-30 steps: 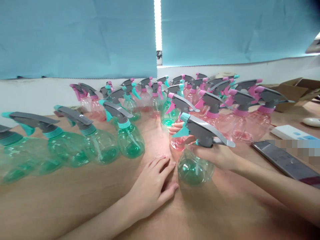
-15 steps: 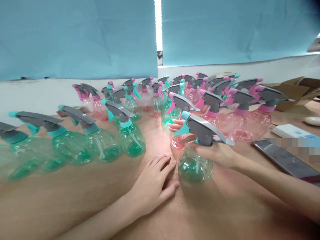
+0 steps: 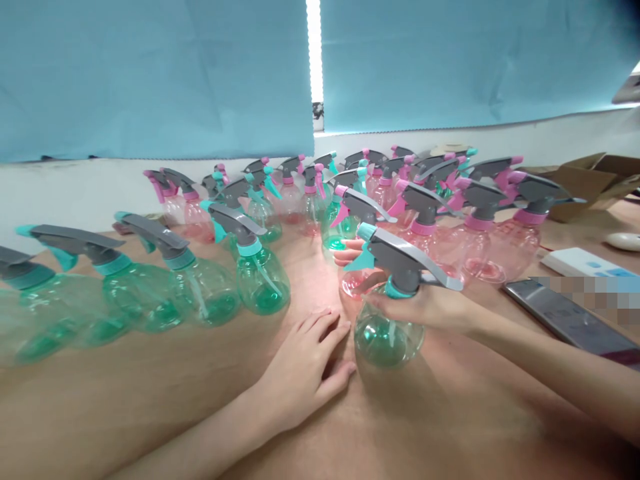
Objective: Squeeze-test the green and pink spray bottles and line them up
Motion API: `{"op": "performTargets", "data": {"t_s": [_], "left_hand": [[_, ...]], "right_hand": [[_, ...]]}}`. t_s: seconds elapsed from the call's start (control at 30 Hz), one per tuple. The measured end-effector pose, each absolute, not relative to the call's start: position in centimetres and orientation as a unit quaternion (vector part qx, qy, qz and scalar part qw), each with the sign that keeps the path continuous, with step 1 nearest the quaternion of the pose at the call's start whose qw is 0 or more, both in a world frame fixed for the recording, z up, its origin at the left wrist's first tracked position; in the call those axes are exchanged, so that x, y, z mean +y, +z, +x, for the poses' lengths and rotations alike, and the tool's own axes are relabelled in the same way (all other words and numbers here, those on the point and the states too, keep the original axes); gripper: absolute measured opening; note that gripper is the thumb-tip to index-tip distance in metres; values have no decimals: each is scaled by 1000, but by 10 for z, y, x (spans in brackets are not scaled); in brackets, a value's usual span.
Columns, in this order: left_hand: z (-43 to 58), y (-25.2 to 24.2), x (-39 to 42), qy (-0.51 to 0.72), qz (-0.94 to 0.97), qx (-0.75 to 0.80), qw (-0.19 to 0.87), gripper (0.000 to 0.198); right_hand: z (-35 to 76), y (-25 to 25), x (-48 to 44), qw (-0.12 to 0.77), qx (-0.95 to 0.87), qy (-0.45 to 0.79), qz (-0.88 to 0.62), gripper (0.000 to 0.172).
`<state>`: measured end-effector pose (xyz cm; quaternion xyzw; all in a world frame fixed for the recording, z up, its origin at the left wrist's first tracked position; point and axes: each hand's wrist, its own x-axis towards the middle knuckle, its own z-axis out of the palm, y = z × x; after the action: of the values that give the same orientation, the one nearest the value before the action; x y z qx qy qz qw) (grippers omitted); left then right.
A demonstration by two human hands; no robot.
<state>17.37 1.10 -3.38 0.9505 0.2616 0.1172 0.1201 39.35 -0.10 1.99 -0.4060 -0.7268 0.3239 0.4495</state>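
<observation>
Close in front of me stands a green spray bottle (image 3: 389, 340) with a grey trigger head and turquoise nozzle, a little green liquid at its bottom. My right hand (image 3: 425, 307) is around its upper body just under the turquoise collar, thumb in front; some fingertips stick out behind it on the left. My left hand (image 3: 307, 363) rests palm down on the wooden table (image 3: 165, 407), fingers slightly spread, holding nothing, just left of that bottle. Behind my right hand is a pink spray bottle (image 3: 354, 283), partly hidden.
A row of green spray bottles (image 3: 263, 283) stretches to the left. Several pink spray bottles (image 3: 520, 240) stand at the right, and more of both colours behind. To the right lie a phone (image 3: 565, 320), a white box (image 3: 580, 263) and an open cardboard box (image 3: 590, 187).
My right hand has shifted slightly on the green bottle, and the turquoise collar shows more now. The left hand stays in place. The whole view has moved a little.
</observation>
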Motion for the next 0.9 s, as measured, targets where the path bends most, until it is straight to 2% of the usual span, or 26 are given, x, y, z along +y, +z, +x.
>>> {"op": "performTargets", "data": {"t_s": [0.47,0.6,0.8,0.9], "left_hand": [[173,-33,11,114,955,255,98,45],[173,-34,12,114,956,252,93,46],[173,-35,12,112,955,256,99,46],[173,-35,12,112,954,258,104,46]], "right_hand": [[387,19,-4,500,-728,250,-397,59],[385,21,-5,502,-725,257,-396,56],[387,24,-8,487,-725,257,-413,43],[387,24,-8,475,-721,259,-433,44]]}}
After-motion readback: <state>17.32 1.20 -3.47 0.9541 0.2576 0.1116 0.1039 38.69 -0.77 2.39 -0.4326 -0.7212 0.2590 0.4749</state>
